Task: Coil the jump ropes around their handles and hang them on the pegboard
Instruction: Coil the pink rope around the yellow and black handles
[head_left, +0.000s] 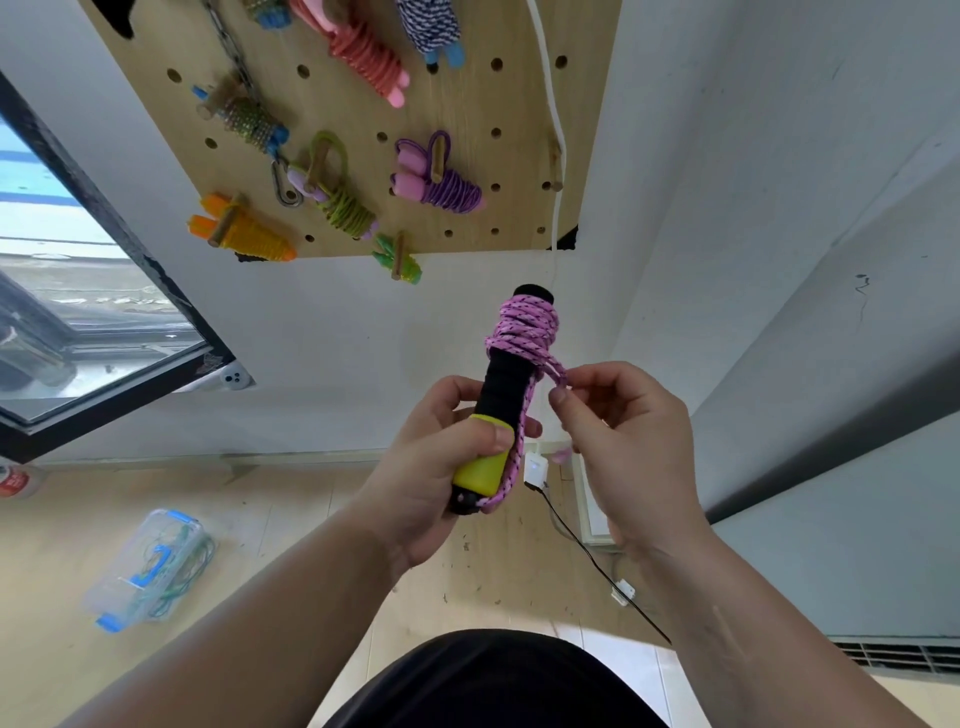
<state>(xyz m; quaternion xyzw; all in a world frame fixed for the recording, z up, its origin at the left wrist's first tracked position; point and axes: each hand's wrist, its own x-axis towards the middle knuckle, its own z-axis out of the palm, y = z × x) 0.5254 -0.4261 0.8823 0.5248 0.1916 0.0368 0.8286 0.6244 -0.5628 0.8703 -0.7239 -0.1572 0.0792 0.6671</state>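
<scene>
Left hand (441, 467) clamps the stiff handles (493, 415), right hand (613, 415) pinches the soft pink rope (524, 327); light, floppy, grip it near the coils

— Above the left grip (447, 462)?
— Rope coils (524, 327), wound on the handles (506, 389); pegboard (519, 130) farther up, hung with bundles.
— Right of it?
— Right grip (613, 431), pinching a rope loop (558, 371) just beside the handles.
— Lower left?
— Box (150, 569) on the floor (62, 545), well apart.
— Further left?
— Window (78, 312).
</scene>
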